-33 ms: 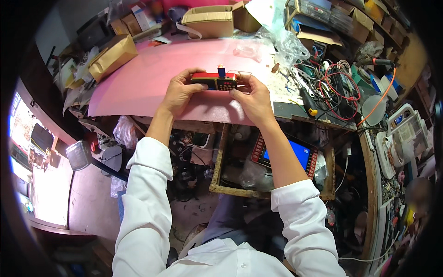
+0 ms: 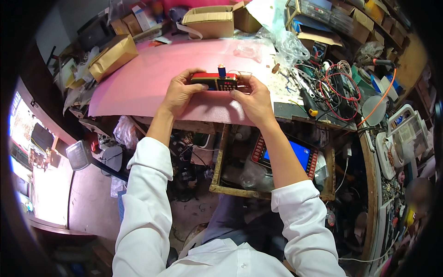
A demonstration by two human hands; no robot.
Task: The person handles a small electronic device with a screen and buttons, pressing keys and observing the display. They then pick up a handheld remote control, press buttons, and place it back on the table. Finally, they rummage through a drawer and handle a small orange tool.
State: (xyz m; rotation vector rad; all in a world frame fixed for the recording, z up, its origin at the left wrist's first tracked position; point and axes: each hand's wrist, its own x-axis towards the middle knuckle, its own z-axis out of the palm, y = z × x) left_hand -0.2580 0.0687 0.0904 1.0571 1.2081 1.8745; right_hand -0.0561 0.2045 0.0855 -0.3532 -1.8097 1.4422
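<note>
From the head view, a small red-and-black device (image 2: 214, 83) is held over the pink-topped bench (image 2: 134, 85), its left end gripped by the left hand (image 2: 177, 93), its right end by the right hand (image 2: 254, 99). Tangled cables (image 2: 340, 85) are heaped right of the right hand.

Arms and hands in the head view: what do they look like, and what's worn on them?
The left sleeve and right sleeve are white, loose and creased, folded back below the elbows, matching the white shirt. The left hand and right hand are bare, with no glove or watch visible.
</note>
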